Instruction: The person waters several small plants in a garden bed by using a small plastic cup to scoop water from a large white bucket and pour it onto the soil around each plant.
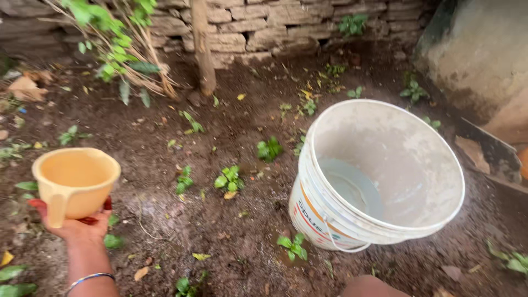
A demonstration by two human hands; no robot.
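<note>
My left hand cups the yellow cup from beneath, fingers wrapped round its base, held upright over damp soil; cup looks empty; white bucket sits apart to the right, little water left inside; seedlings between; right hand unseen.

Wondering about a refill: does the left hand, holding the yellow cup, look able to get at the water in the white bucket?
Probably yes: the bucket tilts with its mouth open, and only low seedlings lie between it and the left hand with the cup.
</note>
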